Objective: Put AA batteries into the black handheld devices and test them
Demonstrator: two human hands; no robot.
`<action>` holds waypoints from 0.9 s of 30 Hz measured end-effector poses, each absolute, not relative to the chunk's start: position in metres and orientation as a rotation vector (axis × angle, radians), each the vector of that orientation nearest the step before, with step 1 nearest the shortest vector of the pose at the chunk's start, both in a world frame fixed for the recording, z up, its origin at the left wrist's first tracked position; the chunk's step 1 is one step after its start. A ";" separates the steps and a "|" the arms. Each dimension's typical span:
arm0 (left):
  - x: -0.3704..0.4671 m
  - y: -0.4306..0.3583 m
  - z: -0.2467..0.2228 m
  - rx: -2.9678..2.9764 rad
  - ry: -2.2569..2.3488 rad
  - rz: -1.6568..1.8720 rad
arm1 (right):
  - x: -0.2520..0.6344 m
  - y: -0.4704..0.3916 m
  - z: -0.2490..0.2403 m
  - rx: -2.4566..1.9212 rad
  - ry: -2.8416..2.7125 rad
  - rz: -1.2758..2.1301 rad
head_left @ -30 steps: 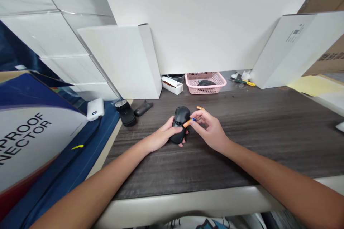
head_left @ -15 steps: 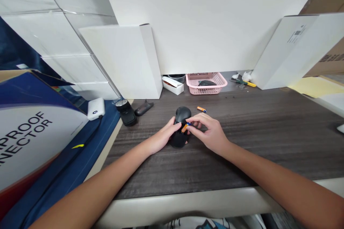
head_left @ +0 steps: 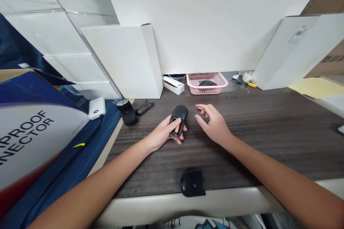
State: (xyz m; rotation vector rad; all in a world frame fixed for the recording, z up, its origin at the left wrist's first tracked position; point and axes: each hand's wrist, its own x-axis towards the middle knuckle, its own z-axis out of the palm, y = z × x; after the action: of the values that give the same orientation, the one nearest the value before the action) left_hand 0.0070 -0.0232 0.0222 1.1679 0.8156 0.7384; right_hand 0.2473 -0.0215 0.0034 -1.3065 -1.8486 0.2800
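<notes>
Left hand [head_left: 160,134] gripped black mouse [head_left: 180,111], thumb over orange battery [head_left: 177,129]; right hand [head_left: 214,123] hung nearby, thumb and fingers parted.

We observe the left hand [head_left: 162,133] curled in a grip, thumb [head_left: 173,125] uppermost; the right hand [head_left: 214,123] is apart, thumb and index finger [head_left: 203,107] spread.

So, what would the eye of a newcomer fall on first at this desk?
Probably an orange battery in the open black device, held in the left hand near the middle of the picture. Then perhaps the pink basket at the back of the desk, and the big lettered box along the left edge.
</notes>
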 end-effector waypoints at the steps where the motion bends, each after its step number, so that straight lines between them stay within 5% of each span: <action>1: 0.007 -0.023 0.023 1.170 0.818 0.742 | 0.253 -0.015 0.002 -1.439 -1.834 0.189; 8: 0.005 -0.023 0.020 1.253 0.807 0.704 | 0.272 0.006 -0.002 -1.941 -1.934 0.196; 27: 0.009 -0.025 0.017 1.213 0.840 0.734 | 0.260 -0.005 -0.001 -1.789 -2.111 0.249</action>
State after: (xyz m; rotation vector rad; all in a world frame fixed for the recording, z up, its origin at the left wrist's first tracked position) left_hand 0.0094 -0.0255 0.0173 1.2127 0.8396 0.7339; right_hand 0.2605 -0.0048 -0.0012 -1.7888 -2.1114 0.2491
